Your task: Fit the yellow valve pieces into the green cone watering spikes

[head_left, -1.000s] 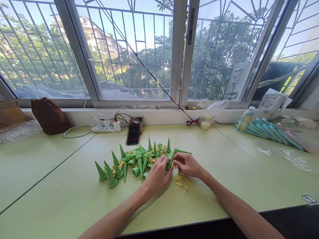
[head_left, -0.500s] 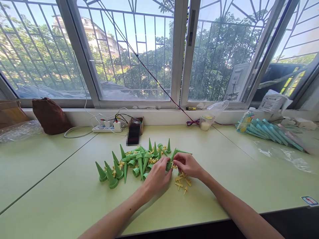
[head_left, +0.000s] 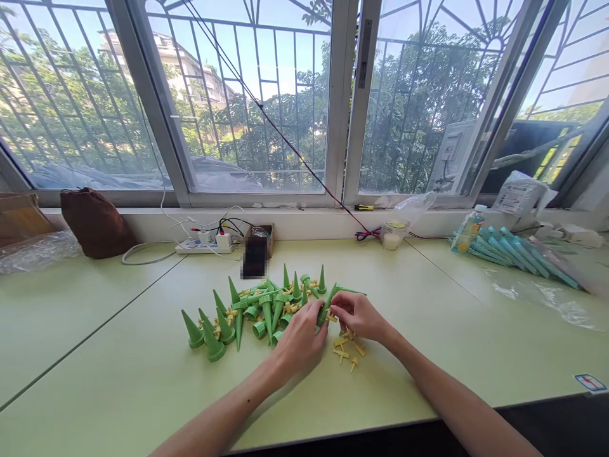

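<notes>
A heap of green plastic cone spikes (head_left: 257, 308) lies on the pale green table (head_left: 118, 355), with small yellow knob pieces mixed in. My left hand (head_left: 301, 336) is closed round the wide end of one green spike (head_left: 328, 303) that points away from me. My right hand (head_left: 358, 315) pinches a small yellow piece (head_left: 332, 318) against that spike's side. Several loose yellow knob pieces (head_left: 347, 353) lie just below my right hand.
A brown pouch (head_left: 95, 222) and a power strip (head_left: 204, 243) with cables sit by the window ledge. A small jar (head_left: 392, 233) stands at the back. Teal packaged items (head_left: 514, 254) and clear plastic bags (head_left: 537, 295) lie at the right.
</notes>
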A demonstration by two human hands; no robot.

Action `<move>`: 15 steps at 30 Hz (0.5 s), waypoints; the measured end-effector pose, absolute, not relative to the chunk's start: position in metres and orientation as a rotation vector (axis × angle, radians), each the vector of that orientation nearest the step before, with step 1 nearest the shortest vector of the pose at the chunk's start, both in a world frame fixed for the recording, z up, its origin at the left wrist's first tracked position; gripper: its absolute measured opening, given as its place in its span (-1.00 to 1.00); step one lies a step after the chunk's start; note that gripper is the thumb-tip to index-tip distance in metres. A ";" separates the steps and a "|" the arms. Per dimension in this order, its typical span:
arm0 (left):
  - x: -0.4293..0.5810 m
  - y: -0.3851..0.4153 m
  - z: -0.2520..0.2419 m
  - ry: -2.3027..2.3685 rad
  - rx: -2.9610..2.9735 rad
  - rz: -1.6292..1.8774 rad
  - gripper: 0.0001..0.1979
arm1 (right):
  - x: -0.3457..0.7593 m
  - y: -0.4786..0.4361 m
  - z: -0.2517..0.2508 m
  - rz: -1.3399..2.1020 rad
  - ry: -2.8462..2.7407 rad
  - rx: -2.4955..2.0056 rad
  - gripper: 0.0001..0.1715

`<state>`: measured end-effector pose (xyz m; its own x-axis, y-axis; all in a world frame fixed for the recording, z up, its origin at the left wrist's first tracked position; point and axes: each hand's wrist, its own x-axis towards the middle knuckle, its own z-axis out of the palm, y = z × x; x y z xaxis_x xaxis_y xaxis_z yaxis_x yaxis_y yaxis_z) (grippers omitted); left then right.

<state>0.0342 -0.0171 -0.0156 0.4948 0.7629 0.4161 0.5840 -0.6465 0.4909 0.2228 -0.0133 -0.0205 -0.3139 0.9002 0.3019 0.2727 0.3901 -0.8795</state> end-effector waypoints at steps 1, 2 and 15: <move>0.034 -0.017 -0.016 1.137 2.456 0.902 -0.74 | 0.223 -0.013 -0.021 0.933 -1.804 -1.020 -0.79; 0.034 -0.017 -0.016 1.136 2.455 0.906 -0.73 | 0.223 -0.013 -0.021 0.931 -1.805 -1.018 -0.78; 0.035 -0.018 -0.014 1.138 2.454 0.868 -0.75 | 0.223 -0.011 -0.023 0.894 -1.811 -1.030 -0.73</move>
<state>0.0351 -0.0176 -0.0140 0.5040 0.7670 0.3972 0.5861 -0.6414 0.4950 0.2228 -0.0111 -0.0233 -0.3025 0.8981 0.3193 0.2930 0.4064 -0.8655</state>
